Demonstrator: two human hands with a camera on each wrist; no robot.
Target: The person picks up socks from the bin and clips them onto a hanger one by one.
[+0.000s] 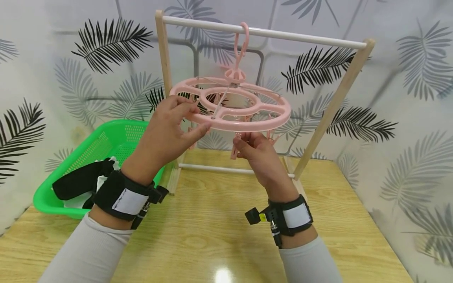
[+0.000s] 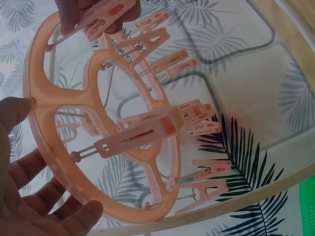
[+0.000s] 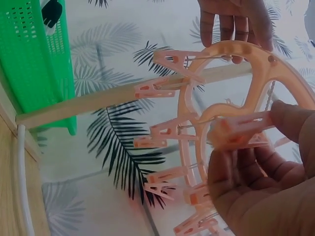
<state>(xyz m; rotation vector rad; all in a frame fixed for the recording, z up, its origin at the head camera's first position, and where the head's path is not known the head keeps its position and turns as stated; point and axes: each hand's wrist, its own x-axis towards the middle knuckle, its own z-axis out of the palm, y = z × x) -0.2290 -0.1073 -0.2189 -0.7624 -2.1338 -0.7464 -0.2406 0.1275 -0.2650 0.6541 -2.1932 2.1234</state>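
A round pink clip hanger (image 1: 247,125) hangs by its hook from a white rod. My left hand (image 1: 164,131) holds the near left part of its ring, thumb on the front edge and fingers along the outer side. Below the ring, my right hand (image 1: 258,153) pinches a pink clip (image 3: 246,125) between thumb and fingers. Several other clips (image 2: 135,135) dangle from the ring on short cords, with nothing in the ones that show. In the left wrist view, the fingers of the right hand (image 2: 74,12) appear at the top beside a clip.
The white rod (image 1: 301,37) spans a wooden stand (image 1: 334,106) on the wood-grain table (image 1: 212,220). To the left, a green basket (image 1: 46,196) holds black and white cloth items (image 1: 83,179). A leaf-patterned wall covering (image 1: 407,137) rises close behind the stand.
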